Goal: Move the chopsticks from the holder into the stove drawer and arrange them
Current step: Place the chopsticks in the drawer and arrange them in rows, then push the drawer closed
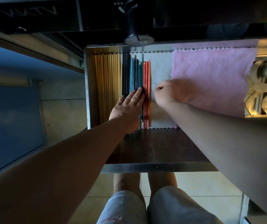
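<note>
The stove drawer (pixel 87 88) stands pulled out below me. Chopsticks lie in it side by side, lengthwise: several yellow wooden ones (pixel 108 81) at the left, then dark blue ones (pixel 126 75), teal and green ones (pixel 136 73), and orange ones (pixel 146 75). My left hand (pixel 127 109) lies flat with straight fingers on the dark blue and teal chopsticks. My right hand (pixel 171 92) is curled just right of the orange chopsticks, over a white cloth (pixel 160 68); I cannot see anything between its fingers. A black cylindrical holder (pixel 132 21) stands on the stove top above the drawer.
A pink cloth (pixel 213 75) covers the right part of the drawer bottom. The drawer's metal front edge (pixel 157 167) is nearest me, above my knees. A dark stove top runs along the back. A blue cabinet front (pixel 11 123) is at the left.
</note>
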A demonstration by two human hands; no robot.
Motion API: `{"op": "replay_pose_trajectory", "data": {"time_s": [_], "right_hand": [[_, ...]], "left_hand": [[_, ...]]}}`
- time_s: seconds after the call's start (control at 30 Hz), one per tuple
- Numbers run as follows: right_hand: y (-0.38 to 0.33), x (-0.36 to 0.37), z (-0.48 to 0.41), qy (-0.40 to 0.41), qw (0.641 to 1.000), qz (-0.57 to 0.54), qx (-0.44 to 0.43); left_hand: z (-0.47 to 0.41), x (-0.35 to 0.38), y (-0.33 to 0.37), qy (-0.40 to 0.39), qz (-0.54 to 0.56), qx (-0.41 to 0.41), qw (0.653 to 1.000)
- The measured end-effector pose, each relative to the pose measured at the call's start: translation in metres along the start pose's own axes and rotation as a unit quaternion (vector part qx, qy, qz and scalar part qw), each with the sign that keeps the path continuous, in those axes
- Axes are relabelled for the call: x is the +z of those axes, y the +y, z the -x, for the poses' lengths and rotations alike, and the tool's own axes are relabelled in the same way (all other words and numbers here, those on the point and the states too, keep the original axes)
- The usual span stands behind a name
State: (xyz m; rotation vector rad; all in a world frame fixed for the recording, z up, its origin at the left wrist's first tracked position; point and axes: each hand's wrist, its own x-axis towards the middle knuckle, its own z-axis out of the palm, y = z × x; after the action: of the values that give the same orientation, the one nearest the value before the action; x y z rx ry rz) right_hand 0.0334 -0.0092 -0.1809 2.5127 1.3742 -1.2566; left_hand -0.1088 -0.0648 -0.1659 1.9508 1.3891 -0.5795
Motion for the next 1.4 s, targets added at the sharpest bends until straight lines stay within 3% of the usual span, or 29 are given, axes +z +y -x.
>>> {"op": "replay_pose_trajectory", "data": {"time_s": [0.23, 0.5, 0.73, 0.9, 1.07, 1.2, 1.3, 1.4], "right_hand": [[-0.003, 0.008, 0.011, -0.079, 0.997, -0.006, -0.016], [-0.004, -0.002, 0.03, -0.084, 0.995, -0.054, 0.02], [0.003, -0.062, 0.096, -0.089, 0.992, -0.087, 0.018], [0.007, -0.108, 0.145, -0.087, 0.979, -0.174, 0.055], [0.009, -0.155, 0.192, -0.092, 0.941, -0.309, 0.101], [0.023, -0.182, 0.219, -0.097, 0.924, -0.352, 0.113], [0.036, -0.198, 0.234, -0.117, 0.918, -0.361, 0.115], [0.052, -0.209, 0.246, -0.143, 0.911, -0.365, 0.129]], "left_hand": [[-0.001, 0.0, -0.003, -0.02, 0.001, -0.001, 1.0], [0.01, -0.014, -0.001, -0.073, -0.014, -0.005, 0.997], [0.065, -0.053, 0.035, -0.13, 0.142, -0.098, 0.976], [0.115, -0.089, 0.064, -0.105, 0.238, -0.128, 0.957], [0.163, -0.118, 0.089, -0.071, 0.274, -0.135, 0.949], [0.194, -0.122, 0.104, 0.009, 0.327, -0.122, 0.937], [0.213, -0.117, 0.118, 0.083, 0.398, -0.107, 0.907], [0.221, -0.106, 0.132, 0.064, 0.479, -0.15, 0.862]]}}
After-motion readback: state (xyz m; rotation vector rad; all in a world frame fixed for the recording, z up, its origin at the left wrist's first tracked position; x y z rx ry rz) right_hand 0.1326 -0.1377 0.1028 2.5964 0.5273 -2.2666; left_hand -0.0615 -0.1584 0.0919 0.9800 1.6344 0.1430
